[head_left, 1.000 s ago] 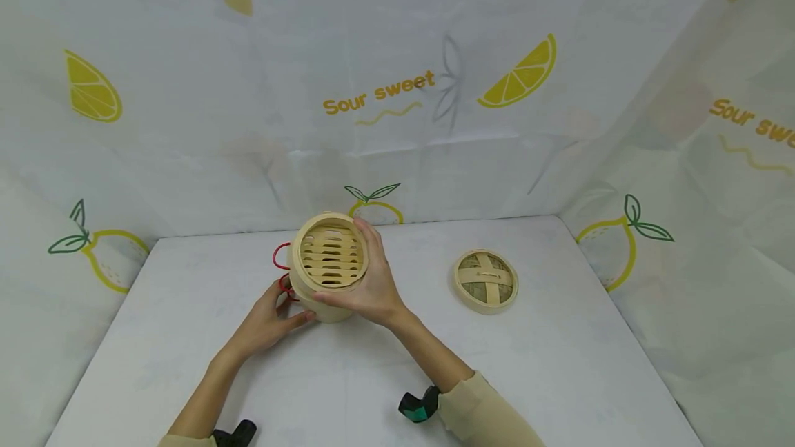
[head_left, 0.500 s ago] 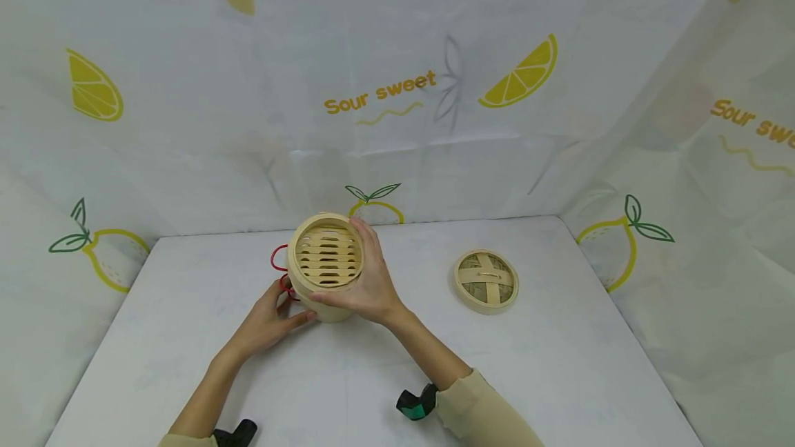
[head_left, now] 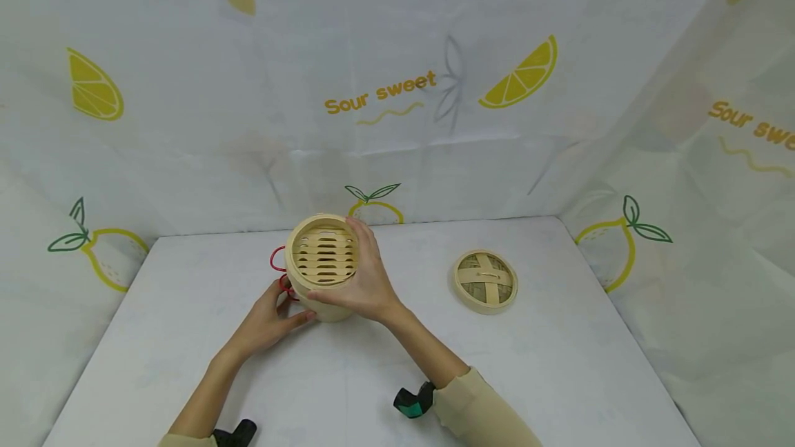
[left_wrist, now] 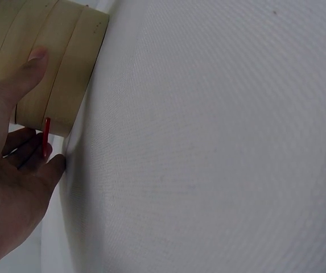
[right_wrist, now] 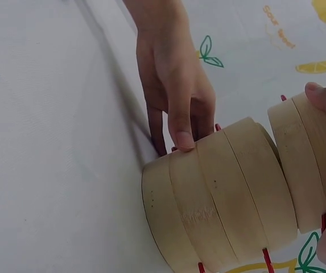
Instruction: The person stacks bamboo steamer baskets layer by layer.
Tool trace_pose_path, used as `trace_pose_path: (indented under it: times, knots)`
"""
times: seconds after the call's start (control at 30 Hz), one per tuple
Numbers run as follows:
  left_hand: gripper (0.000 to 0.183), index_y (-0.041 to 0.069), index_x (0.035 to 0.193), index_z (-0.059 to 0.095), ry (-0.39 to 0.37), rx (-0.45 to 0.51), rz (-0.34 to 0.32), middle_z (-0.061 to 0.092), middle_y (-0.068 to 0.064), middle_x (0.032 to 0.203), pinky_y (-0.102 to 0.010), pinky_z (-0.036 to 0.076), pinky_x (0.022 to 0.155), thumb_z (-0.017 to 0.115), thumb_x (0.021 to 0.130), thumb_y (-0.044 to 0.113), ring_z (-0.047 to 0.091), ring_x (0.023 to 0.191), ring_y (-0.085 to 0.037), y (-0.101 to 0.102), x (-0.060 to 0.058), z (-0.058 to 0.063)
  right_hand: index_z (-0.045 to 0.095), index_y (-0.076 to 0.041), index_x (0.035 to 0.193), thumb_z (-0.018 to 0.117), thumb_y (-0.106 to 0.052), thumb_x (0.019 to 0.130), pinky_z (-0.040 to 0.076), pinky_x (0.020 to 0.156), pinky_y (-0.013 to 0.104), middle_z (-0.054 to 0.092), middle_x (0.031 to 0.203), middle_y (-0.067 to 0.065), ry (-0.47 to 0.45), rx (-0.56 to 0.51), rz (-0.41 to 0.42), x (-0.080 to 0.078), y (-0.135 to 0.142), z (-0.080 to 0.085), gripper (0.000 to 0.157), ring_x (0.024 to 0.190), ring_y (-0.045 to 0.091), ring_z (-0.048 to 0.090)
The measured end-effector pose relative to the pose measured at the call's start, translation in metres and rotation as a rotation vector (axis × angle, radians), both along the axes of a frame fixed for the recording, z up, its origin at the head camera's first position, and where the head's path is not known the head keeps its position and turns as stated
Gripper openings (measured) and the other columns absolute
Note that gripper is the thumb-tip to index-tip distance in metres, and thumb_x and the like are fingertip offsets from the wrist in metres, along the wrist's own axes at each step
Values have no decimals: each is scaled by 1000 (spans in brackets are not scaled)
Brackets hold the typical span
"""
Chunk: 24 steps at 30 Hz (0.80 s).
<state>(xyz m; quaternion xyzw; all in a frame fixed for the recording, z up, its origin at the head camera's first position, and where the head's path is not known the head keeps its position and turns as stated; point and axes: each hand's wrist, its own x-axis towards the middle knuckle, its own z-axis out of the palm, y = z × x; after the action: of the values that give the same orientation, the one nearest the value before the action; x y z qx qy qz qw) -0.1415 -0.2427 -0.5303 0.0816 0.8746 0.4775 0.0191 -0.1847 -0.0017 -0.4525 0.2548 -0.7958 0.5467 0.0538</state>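
Observation:
My right hand grips the top bamboo steamer basket, thumb at its near side and fingers at its right rim; its slatted floor faces up. In the right wrist view this basket sits tilted, a narrow wedge-shaped gap between it and the stacked steamer baskets below. That lower stack stands on the table. My left hand holds it low on the left side: in the left wrist view the thumb presses the bamboo wall and the other fingers lie by a red loop.
A round bamboo lid with a crossed band lies on the white table to the right. Another red loop sticks out from the upper basket's left side. Behind the table hangs a lemon-print cloth.
My right hand and the top basket have shifted slightly left, bringing it more over the lower stack. The left hand and the lid stay where they were.

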Motion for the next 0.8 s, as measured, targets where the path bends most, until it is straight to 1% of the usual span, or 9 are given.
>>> trace_pose_path:
  times: [0.1, 0.27, 0.4, 0.57, 0.7, 0.8]
  knots:
    - [96, -5, 163, 35, 13, 1, -5, 51, -25, 160, -58, 46, 124, 91, 91, 24, 50, 149, -42, 0, 1, 1, 25, -14, 170, 104, -31, 65, 33, 136, 58, 28, 177, 6, -23, 27, -8, 0, -1, 2, 132, 167, 25, 25]
    - [95, -4, 163, 36, 13, 0, -6, 51, -24, 161, -58, 46, 125, 91, 91, 25, 50, 150, -41, -1, 0, 0, 26, -16, 170, 104, -37, 66, 34, 135, 62, 28, 178, 8, -50, 77, -22, 0, -3, 5, 131, 168, 28, 23]
    - [95, -4, 162, 37, 4, 2, -4, 52, -24, 160, -57, 46, 125, 91, 90, 25, 50, 150, -41, -1, 1, 0, 27, -17, 170, 103, -40, 67, 35, 135, 61, 28, 178, 8, -72, 116, -34, 0, -5, 8, 131, 169, 28, 22]
    - [93, -4, 161, 38, 2, 3, -1, 52, -23, 159, -57, 46, 125, 92, 90, 26, 50, 150, -40, -2, 1, -1, 27, -16, 170, 102, -42, 67, 34, 136, 60, 29, 178, 8, -86, 154, -39, -1, -6, 10, 131, 170, 29, 21]
    - [91, -2, 160, 40, 5, 7, -7, 53, -22, 158, -57, 46, 126, 91, 91, 28, 51, 149, -38, -2, 0, -1, 27, -15, 170, 102, -42, 67, 32, 136, 63, 29, 178, 11, -95, 182, -35, -2, -7, 12, 130, 170, 32, 19]
    - [92, 0, 161, 39, 7, 13, -12, 53, -21, 159, -58, 46, 126, 91, 91, 28, 50, 150, -38, -2, 0, -1, 27, -14, 170, 102, -42, 68, 33, 136, 63, 30, 177, 14, -96, 196, -31, -3, -7, 13, 130, 170, 34, 20]
